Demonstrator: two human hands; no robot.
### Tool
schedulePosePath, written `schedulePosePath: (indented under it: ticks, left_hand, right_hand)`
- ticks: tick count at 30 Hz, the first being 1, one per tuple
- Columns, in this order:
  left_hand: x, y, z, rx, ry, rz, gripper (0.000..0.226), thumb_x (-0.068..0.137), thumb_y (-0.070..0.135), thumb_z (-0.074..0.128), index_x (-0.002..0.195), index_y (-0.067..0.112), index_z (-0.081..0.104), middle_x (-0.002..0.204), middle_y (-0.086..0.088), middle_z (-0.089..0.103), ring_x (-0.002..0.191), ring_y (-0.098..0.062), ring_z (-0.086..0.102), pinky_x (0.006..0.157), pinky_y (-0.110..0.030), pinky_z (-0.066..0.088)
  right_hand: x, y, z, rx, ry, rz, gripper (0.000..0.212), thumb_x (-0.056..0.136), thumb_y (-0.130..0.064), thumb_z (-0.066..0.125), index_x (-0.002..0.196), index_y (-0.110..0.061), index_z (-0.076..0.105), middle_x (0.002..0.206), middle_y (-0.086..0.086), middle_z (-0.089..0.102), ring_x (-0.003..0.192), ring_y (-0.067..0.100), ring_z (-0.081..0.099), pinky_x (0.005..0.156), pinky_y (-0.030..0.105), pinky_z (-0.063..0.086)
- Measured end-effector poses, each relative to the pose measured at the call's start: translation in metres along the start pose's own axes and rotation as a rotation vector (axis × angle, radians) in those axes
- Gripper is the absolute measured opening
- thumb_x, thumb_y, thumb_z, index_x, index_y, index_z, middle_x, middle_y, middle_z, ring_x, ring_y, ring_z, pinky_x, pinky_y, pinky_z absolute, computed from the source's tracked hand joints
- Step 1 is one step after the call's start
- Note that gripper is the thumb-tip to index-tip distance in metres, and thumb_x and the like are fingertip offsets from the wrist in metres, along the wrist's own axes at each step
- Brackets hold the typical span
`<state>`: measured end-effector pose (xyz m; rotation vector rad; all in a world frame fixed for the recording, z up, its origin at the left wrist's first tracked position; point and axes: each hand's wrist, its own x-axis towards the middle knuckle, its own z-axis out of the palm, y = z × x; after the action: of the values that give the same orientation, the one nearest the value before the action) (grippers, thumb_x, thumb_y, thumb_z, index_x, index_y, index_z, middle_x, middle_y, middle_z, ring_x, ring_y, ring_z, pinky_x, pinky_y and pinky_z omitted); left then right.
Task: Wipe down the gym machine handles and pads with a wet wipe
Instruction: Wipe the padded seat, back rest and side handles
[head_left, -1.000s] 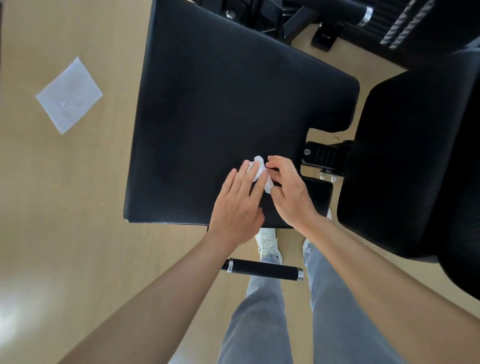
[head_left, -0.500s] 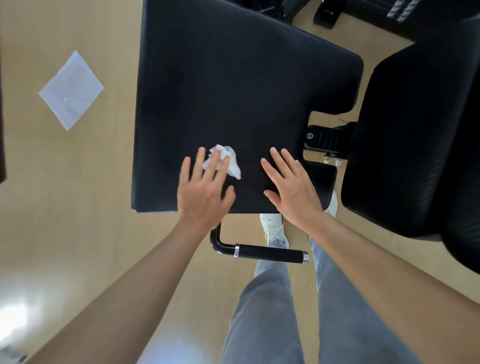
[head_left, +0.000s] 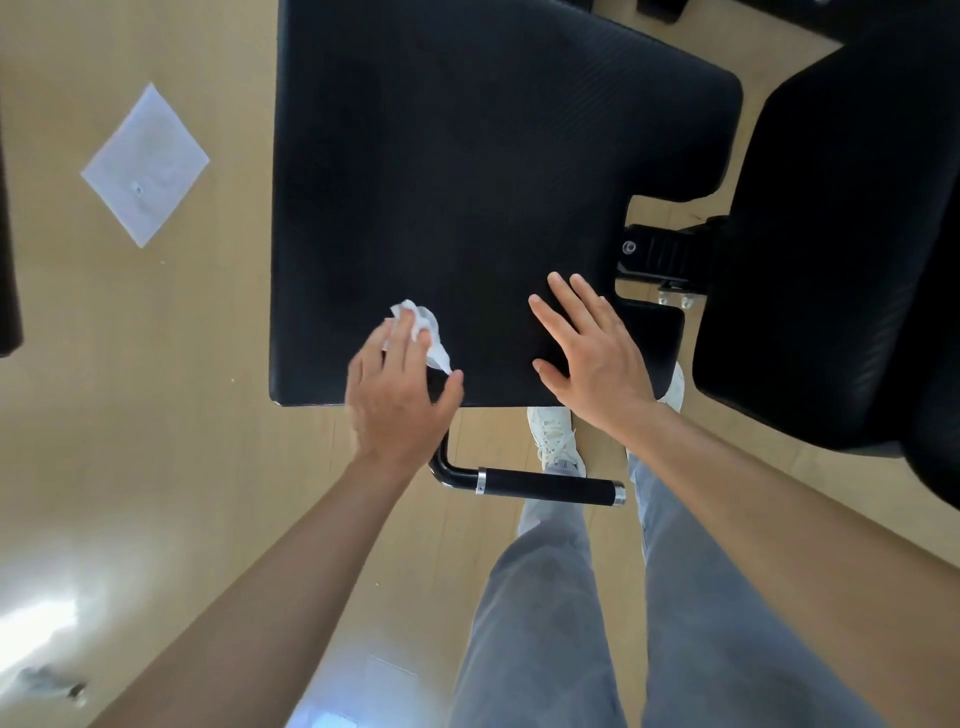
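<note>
A large black seat pad (head_left: 467, 182) fills the upper middle of the head view. My left hand (head_left: 397, 395) lies flat near the pad's front edge, its straight fingers pressing a crumpled white wet wipe (head_left: 426, 332) onto the pad. My right hand (head_left: 592, 348) rests flat on the pad to the right, fingers spread, holding nothing. Below the pad's front edge, a black handle (head_left: 545, 486) with silver end rings sticks out to the right.
A second black pad (head_left: 841, 260) stands at the right, joined by a black bracket (head_left: 660, 254). A white square sheet (head_left: 145, 163) lies on the wooden floor at the left. My legs in grey trousers and white shoes (head_left: 553, 436) stand under the handle.
My left hand slid the wipe leftward across the pad. My right hand let go of the wipe and now lies flat on the pad. The view shifted closer.
</note>
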<state>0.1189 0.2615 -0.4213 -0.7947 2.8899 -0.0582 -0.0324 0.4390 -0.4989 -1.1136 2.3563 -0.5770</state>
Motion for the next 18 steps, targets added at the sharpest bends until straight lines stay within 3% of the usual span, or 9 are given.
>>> schedulePosePath:
  ticks: [7, 11, 14, 18]
  left_hand:
    - [0.008, -0.028, 0.001, -0.004, 0.138, 0.065, 0.018, 0.099, 0.023, 0.064, 0.103, 0.006, 0.07, 0.121, -0.008, 0.072, 0.109, -0.029, 0.066, 0.09, -0.039, 0.051]
    - [0.013, -0.06, -0.008, -0.024, 0.113, -0.066, 0.026, 0.107, 0.03, 0.051, 0.113, 0.011, 0.067, 0.115, -0.005, 0.07, 0.105, -0.029, 0.062, 0.086, -0.04, 0.047]
    - [0.009, -0.074, -0.012, 0.016, 0.168, -0.214, 0.026, 0.101, 0.022, 0.058, 0.125, 0.017, 0.066, 0.123, -0.003, 0.068, 0.106, -0.027, 0.051, 0.083, -0.043, 0.046]
    - [0.002, -0.061, -0.001, 0.004, 0.144, -0.224, 0.028, 0.099, 0.006, 0.059, 0.124, 0.015, 0.068, 0.136, -0.01, 0.063, 0.103, -0.035, 0.055, 0.074, -0.044, 0.052]
  right_hand:
    - [-0.001, -0.003, 0.002, 0.022, 0.03, 0.019, 0.074, 0.093, -0.033, 0.069, 0.157, -0.022, 0.034, 0.168, 0.006, 0.022, 0.156, 0.027, 0.015, 0.126, 0.047, 0.021]
    - [-0.001, -0.001, 0.002, 0.02, 0.029, 0.013, 0.074, 0.094, -0.034, 0.068, 0.158, -0.022, 0.033, 0.168, 0.005, 0.021, 0.157, 0.027, 0.014, 0.126, 0.047, 0.021]
    - [-0.001, -0.001, 0.002, 0.028, 0.036, 0.011, 0.073, 0.094, -0.033, 0.068, 0.157, -0.022, 0.033, 0.168, 0.005, 0.022, 0.157, 0.027, 0.014, 0.126, 0.047, 0.021]
    - [-0.001, -0.002, 0.004, 0.032, 0.042, 0.014, 0.073, 0.094, -0.033, 0.068, 0.158, -0.022, 0.033, 0.168, 0.005, 0.021, 0.157, 0.026, 0.013, 0.126, 0.047, 0.021]
